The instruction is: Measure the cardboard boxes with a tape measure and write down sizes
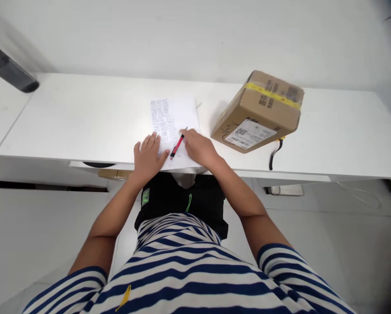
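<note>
A sheet of white paper (186, 107) with dense handwriting on its left part lies on the white desk. My left hand (149, 158) rests flat on the paper's lower left edge, fingers spread, holding nothing. At the paper's right side is my right hand (198, 147), its fingers curled at the tip end of a red and black pen (177, 147). The pen slants across the sheet, its tip pointing away from me and its other end towards my left thumb. The underside of my right fingers is hidden.
A taped cardboard box (264, 107) with a shipping label stands right of the paper. Beside it a black strap with a yellow end (274, 155) hangs towards the front edge of the desk (84, 117). A dark cylindrical object (10, 67) is at the far left. A wall rises behind.
</note>
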Demonstrator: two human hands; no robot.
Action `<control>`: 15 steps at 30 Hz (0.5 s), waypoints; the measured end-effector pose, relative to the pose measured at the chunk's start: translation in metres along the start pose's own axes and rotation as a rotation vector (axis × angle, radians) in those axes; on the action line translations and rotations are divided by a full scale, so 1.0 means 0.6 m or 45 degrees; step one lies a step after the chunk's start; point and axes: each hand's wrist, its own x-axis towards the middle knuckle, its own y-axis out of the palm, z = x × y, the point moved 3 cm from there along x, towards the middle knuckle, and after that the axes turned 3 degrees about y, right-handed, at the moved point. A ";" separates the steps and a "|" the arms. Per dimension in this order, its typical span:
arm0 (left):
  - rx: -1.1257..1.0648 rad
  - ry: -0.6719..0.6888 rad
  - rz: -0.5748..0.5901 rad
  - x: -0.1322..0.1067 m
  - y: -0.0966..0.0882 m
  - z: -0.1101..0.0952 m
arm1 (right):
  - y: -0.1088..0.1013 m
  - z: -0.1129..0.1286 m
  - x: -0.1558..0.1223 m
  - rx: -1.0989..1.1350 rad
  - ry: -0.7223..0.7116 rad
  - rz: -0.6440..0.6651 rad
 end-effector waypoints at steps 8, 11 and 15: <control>0.179 -0.102 0.028 0.048 -0.058 0.068 | -0.093 -0.255 -0.180 0.313 0.740 -1.526; 0.091 -0.088 -0.132 0.060 -0.074 0.054 | -0.126 -0.374 -0.171 0.351 1.156 -1.351; -0.078 0.128 -0.267 0.066 -0.073 -0.018 | -0.138 -0.442 -0.124 0.318 1.424 -0.802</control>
